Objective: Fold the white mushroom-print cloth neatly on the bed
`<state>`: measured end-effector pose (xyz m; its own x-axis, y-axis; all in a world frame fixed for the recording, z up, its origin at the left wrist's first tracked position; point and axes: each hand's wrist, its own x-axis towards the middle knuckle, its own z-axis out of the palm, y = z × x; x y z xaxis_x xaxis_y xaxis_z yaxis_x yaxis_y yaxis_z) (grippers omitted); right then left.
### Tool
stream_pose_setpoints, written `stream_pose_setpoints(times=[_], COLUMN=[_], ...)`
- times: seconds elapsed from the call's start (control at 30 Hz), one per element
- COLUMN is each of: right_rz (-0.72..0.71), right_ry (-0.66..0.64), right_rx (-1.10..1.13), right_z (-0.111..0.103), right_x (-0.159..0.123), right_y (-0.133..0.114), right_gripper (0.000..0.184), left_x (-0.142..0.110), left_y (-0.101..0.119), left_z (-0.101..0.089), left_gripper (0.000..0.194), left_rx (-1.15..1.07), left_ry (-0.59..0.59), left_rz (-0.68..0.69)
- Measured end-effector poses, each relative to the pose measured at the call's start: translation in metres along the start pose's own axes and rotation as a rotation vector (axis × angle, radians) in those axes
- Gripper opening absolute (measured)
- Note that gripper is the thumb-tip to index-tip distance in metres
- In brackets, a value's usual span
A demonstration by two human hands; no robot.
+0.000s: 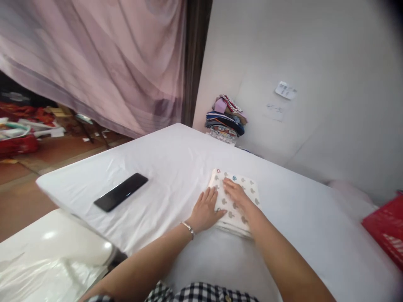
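A folded white cloth (252, 193) with a small grey tree-like print and a few coloured figures lies on the white-covered table (163, 159) in front of me. My left hand (206, 209) rests flat on its left edge, fingers stretched out, thumb over the print. On top of the cloth, near its far middle, lies my right hand (235, 193), its fingers extended and pointing up and left. Neither hand grips the fabric. Several layers show along the cloth's near edge.
A black phone (121, 192) lies on the table's left part. Stacked folded clothes (225, 119) stand beyond the far edge by the wall. A red bag (385, 228) is at the right. A pale surface with clear plastic (47, 277) sits lower left. A pink curtain (132, 63) hangs behind.
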<state>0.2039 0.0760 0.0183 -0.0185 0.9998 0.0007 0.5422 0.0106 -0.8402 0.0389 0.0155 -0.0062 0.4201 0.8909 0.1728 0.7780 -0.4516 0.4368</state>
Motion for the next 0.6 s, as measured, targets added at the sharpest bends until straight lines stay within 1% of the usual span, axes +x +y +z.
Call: stream_pose_setpoints(times=[0.07,0.17,0.23,0.3,0.37,0.4,0.47,0.53,0.6], right_rz=[0.011,0.080,0.153,0.229,0.309,0.346,0.403,0.431,0.438], right_ry=[0.056,0.255,0.394,0.474,0.497,0.490,0.452,0.405,0.351], right_rx=[0.073,0.256,0.357,0.401,0.450,0.476,0.523,0.558,0.579], right_z=[-0.023,-0.064,-0.087,-0.102,-0.106,-0.105,-0.100,-0.095,-0.093], right_x=[-0.004,-0.019,-0.033,-0.045,-0.054,-0.057,-0.060,-0.062,-0.064], right_y=[0.002,0.018,0.035,0.054,0.070,0.075,0.083,0.086,0.088], right_gripper=[0.039,0.037,0.033,0.029,0.025,0.023,0.021,0.019,0.017], left_x=[0.000,0.003,0.010,0.021,0.038,0.048,0.066,0.080,0.088], left_y=[-0.006,-0.007,0.000,0.012,0.026,0.032,0.039,0.036,0.027], left_z=[0.000,-0.011,-0.021,-0.029,-0.032,-0.031,-0.022,-0.007,0.007], left_gripper=[0.072,0.072,0.073,0.073,0.072,0.071,0.069,0.068,0.070], left_rx=[0.008,-0.002,0.017,0.068,0.127,0.152,0.197,0.240,0.269], left_ry=[-0.035,-0.145,-0.211,-0.205,-0.139,-0.102,-0.051,-0.047,-0.082], left_rz=[-0.019,-0.054,-0.084,-0.082,-0.032,0.007,0.072,0.077,0.030])
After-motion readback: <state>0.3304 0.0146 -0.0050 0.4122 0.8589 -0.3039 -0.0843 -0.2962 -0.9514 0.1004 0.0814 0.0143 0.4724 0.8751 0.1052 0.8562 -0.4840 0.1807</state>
